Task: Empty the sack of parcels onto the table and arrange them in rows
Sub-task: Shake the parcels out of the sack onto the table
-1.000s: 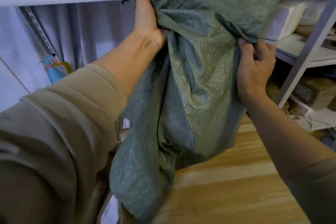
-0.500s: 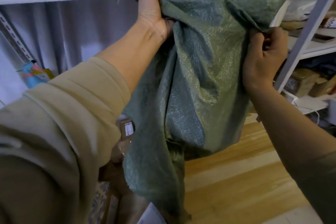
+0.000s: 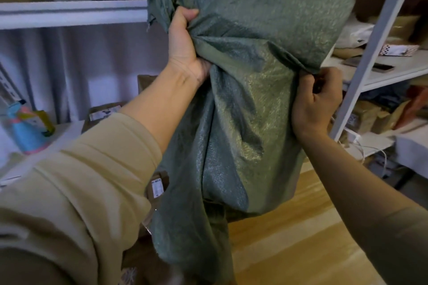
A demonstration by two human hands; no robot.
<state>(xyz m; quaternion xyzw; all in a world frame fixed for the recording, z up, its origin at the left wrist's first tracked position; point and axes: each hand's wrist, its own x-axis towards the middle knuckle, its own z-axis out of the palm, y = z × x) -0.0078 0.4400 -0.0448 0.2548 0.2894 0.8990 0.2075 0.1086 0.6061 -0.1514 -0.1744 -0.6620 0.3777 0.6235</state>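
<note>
- A storeroom: a white metal shelving unit (image 3: 379, 37) stands on the right, its shelves loaded with parcels and wrapped goods; a pale curtain (image 3: 76, 71) hangs behind on the left under a white rail (image 3: 69, 12)
- The wooden bench (image 3: 289, 238) shows at the lower right, its bare boards running toward the near edge
- The green woven sack (image 3: 250, 90) hangs in the air above the bench, its bulging upper part at the top of the view and its loose, creased lower part trailing down toward the bench's left side
- The left hand (image 3: 185, 46), in a beige sleeve (image 3: 76, 192), grips a bunched fold on the sack's left side, its fingers curled tight into the cloth
- The right hand (image 3: 317, 102) pinches the sack's right edge between curled fingers and thumb
- A brown parcel (image 3: 157, 186) with a white label peeks out just left of the sack, below the left forearm
- More brown labelled parcels (image 3: 104, 113) lie behind the left arm near the curtain
- A blue and pink object (image 3: 25, 129) stands at the far left
</note>
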